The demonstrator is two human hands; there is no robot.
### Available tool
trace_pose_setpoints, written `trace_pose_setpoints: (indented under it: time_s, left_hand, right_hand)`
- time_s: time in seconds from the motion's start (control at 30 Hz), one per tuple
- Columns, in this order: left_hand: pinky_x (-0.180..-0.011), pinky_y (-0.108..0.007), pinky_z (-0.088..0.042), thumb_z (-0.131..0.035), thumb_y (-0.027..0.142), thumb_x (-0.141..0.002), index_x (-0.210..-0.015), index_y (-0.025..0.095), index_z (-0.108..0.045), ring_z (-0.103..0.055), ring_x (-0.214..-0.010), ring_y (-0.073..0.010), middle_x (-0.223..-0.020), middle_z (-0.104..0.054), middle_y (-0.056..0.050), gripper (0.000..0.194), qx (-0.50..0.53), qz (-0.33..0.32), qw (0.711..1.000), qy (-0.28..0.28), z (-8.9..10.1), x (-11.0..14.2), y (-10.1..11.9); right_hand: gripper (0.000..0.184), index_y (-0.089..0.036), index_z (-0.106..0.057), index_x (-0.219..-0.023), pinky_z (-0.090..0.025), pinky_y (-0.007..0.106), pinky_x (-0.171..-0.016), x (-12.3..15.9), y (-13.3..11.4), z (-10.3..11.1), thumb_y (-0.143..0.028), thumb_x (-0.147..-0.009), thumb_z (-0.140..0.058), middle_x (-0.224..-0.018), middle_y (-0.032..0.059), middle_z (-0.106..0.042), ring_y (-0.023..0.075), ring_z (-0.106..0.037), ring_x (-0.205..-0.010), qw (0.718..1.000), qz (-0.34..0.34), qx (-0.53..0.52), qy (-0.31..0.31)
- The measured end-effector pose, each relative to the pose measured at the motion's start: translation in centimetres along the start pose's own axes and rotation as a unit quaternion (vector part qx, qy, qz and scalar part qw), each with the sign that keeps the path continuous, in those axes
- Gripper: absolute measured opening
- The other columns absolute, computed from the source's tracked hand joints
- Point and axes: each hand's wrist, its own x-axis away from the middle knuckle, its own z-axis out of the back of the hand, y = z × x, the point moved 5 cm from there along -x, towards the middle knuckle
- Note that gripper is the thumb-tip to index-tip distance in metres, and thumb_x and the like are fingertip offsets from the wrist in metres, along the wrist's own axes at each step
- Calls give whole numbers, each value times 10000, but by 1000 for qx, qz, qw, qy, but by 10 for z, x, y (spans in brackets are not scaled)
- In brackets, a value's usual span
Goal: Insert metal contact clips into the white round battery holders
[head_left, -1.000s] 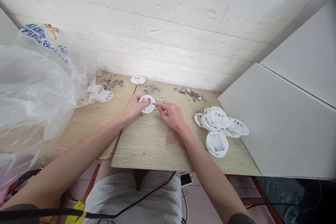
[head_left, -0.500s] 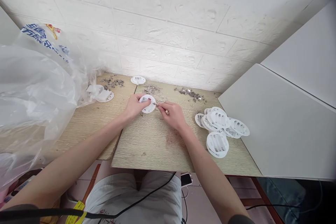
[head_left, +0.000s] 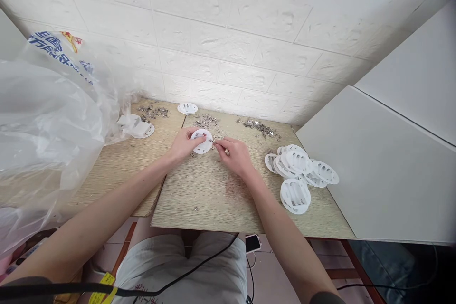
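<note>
My left hand is closed on the left rim of a round white plastic battery holder, its thumb lying across the face. Closed in a pinch, my right hand has a thin metal piece between thumb and forefinger. That piece reaches the holder's right edge; its exact kind is too small to make out. Just behind the hands lies a heap of tiny metal parts. Another round white holder rests near the wall.
A pile of round white battery holders lies at the right, beside a white panel. Metal contact pieces are heaped along the wall. A large clear plastic bag covers the left side, near more white plastic parts.
The battery holder has shifted very slightly to the right and turned a little in my left hand. My right hand keeps its pinch and has barely moved.
</note>
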Motion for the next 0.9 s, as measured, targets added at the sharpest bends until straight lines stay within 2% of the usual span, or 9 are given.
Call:
trace_pose_setpoints:
  time_s: [0.1, 0.2, 0.43, 0.9]
  left_hand:
    - [-574, -213, -412, -677, 390, -674, -867, 145, -682, -547, -640, -115, -765, -645, -32, 312, 4, -5, 1000, -20, -2, 0, 2]
    - [-577, -209, -401, -646, 381, -692, -893, 157, -672, -533, -646, -113, -766, -630, -20, 302, -14, -8, 1000, -15, -2, 0, 3]
    - [-542, -206, -357, -605, 346, -689, -790, 158, -631, -477, -595, -103, -697, -583, -4, 216, -45, 0, 999, -7, -4, 2, 4]
    - [-544, -206, -340, -568, 330, -705, -767, 155, -616, -467, -590, -101, -670, -561, 15, 192, -60, -12, 998, -13, -6, 3, 6]
  right_hand:
    - [244, -192, -707, -881, -325, 241, -612, 0, 0, 1, -239, -921, -471, -806, 33, -665, 132, -554, -690, 1000, -3, 4, 1]
    - [252, -189, -705, -873, -319, 239, -606, 0, 0, 1, -244, -925, -464, -802, 30, -663, 128, -547, -683, 1000, 2, 6, 2]
    - [249, -190, -708, -878, -320, 237, -614, 1, 1, 2, -247, -922, -470, -786, 25, -655, 126, -540, -680, 1000, 7, -1, -3]
    - [255, -193, -717, -877, -312, 237, -599, 1, -2, 3, -245, -918, -470, -780, 29, -659, 127, -529, -662, 1000, 9, -1, -8]
